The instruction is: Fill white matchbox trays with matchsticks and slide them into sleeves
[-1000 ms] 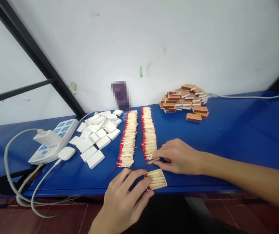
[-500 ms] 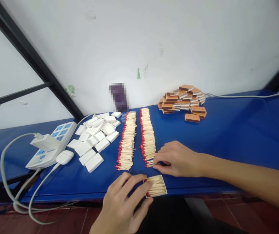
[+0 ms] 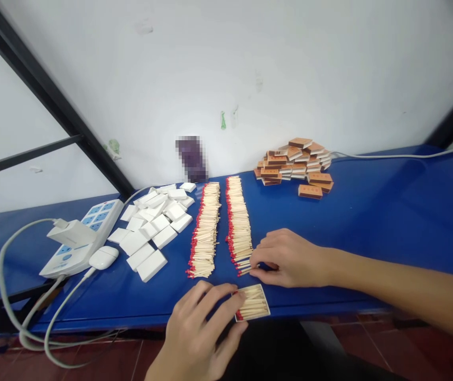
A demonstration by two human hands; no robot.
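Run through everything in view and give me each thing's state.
Matchbox tray: open, holding matches
Left hand: gripping the tray
Right hand: at right row's near end, grip unclear
Left match row: lined up, heads left
Right match row: heads left, near end gapped
White box pieces: loosely heaped
Brown matchboxes: stacked, some apart
Earbud case: shut, cable attached
Charger: on power strip, cable attached

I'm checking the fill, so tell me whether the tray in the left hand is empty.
No, red-tipped matches lie in the white-edged tray that the left hand holds.
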